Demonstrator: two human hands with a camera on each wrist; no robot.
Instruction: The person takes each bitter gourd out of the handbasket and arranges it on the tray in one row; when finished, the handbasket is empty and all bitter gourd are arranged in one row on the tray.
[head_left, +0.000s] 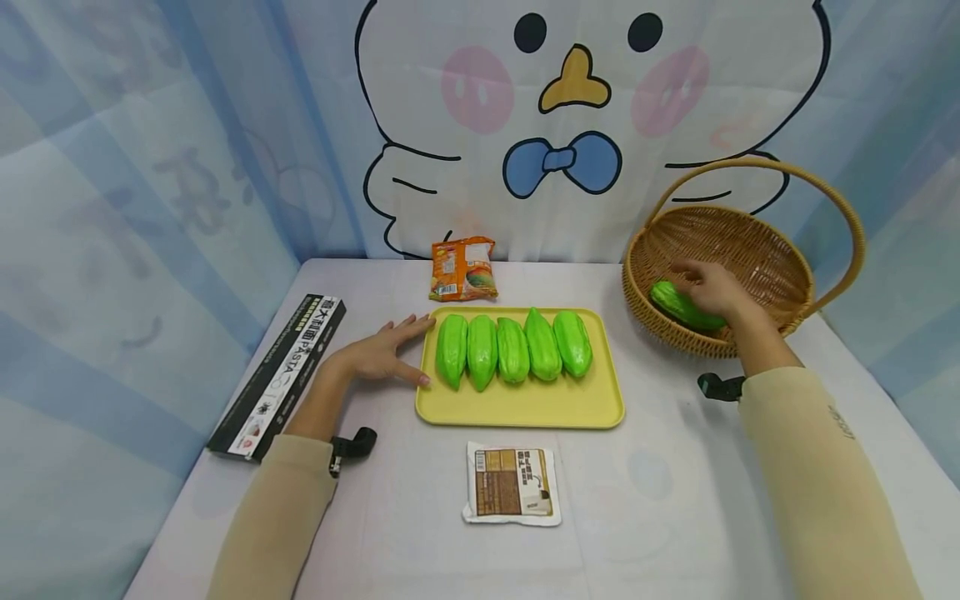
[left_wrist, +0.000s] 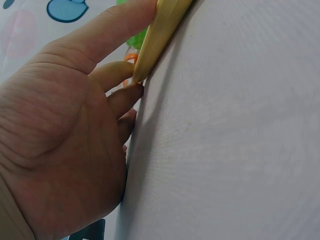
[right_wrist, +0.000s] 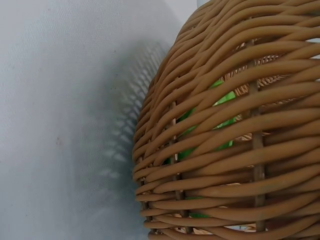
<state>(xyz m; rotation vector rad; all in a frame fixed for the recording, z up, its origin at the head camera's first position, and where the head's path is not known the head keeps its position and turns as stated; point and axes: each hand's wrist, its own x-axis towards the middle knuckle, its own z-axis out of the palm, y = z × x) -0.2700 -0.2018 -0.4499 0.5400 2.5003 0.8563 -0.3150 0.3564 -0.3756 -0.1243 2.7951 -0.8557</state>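
Several green bitter melons [head_left: 513, 350] lie side by side on a yellow tray [head_left: 517, 410]. My left hand [head_left: 378, 354] is spread at the tray's left edge; in the left wrist view its thumb [left_wrist: 115, 30] touches the rim, with the other fingers beyond. Inside the wicker basket [head_left: 750, 242], my right hand [head_left: 712, 292] reaches down and grips another bitter melon [head_left: 678, 307] low against the front wall. Its fingertips are partly hidden there. The right wrist view shows the basket's woven side [right_wrist: 225, 135], with green between the strands and the hand itself hidden.
An orange snack packet [head_left: 463, 268] lies behind the tray, and a white and brown packet [head_left: 513, 485] in front of it. A long black pasta box [head_left: 277, 379] is at the left. The basket's tall handle [head_left: 847, 208] arches over its opening. Curtains [head_left: 187, 208] hang around the table.
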